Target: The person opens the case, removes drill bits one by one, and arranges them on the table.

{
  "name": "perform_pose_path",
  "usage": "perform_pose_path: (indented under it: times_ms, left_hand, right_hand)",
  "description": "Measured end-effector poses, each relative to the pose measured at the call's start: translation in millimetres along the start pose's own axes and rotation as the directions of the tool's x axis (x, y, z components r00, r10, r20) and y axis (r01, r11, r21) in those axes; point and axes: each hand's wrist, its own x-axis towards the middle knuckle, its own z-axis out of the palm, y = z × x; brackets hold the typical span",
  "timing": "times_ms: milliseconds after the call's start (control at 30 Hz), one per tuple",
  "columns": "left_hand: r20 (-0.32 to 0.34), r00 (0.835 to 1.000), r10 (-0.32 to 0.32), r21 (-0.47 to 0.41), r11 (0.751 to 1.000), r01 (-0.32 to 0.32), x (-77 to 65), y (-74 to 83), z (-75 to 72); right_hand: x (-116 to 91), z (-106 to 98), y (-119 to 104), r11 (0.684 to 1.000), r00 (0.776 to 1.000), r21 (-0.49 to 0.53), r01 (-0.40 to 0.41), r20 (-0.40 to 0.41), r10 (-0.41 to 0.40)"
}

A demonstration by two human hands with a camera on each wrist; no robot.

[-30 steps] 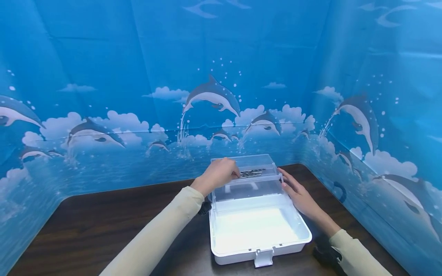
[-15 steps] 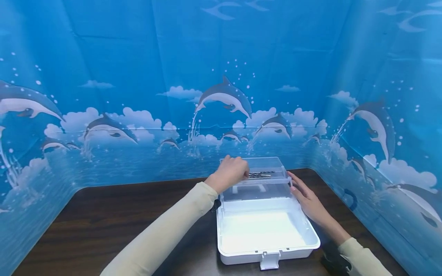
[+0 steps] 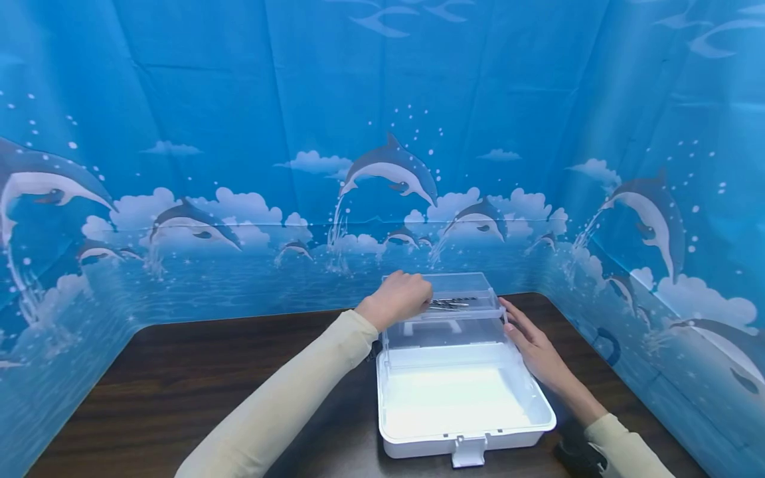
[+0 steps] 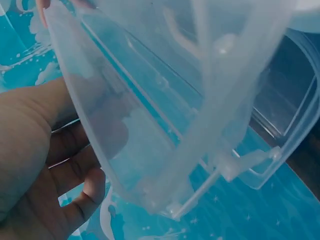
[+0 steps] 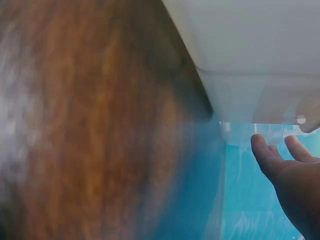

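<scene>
A storage case has a white base [image 3: 463, 398] and a raised translucent tray [image 3: 460, 285] behind it. Several dark metal drill bits [image 3: 454, 303] lie in the tray. My left hand [image 3: 400, 295] reaches over the tray's left end, fingers bent down at the ends of the bits. Seen from the left wrist, part of that hand [image 4: 80, 165] shows only through the cloudy tray wall [image 4: 90, 120]; I cannot tell whether it pinches a bit. My right hand [image 3: 532, 342] touches the tray's right end with fairly straight fingers, thumb [image 5: 262, 150] spread apart.
The case stands on a dark wood table [image 3: 209, 385], with its white latch [image 3: 469, 451] hanging at the front. A blue curtain [image 3: 269, 133] printed with dolphins encloses the table's back and sides. Dark wrist gear [image 3: 576, 458] sits by the right sleeve.
The head view has turned slightly left, so the whole scene sits farther right in it. Against the case, my left hand shifts slightly to the right over the bits; my right hand stays put.
</scene>
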Motion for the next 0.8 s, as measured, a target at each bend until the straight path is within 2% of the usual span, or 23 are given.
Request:
perform_pose_path:
  times_ms: [167,467,800]
  left_hand:
    - [-0.006,1.0,-0.003,-0.033,0.999,0.003,-2.2,-2.3,0.6]
    - [-0.091,0.994,-0.057,-0.152,0.988,0.043,-10.8,-9.5,8.3]
    - [-0.124,0.988,-0.09,-0.242,0.968,0.057,-21.8,-13.4,-1.6]
  right_hand:
    - [-1.1,-0.2,1.1,1.0,1.0,-0.001,0.005,0.006,-0.005]
    - [0.2,-1.7,1.9,1.0,1.0,-0.004,-0.007,0.01,0.007]
    - [0.4,-0.9,3.4,1.0,1.0,0.009,-0.012,0.014,0.011]
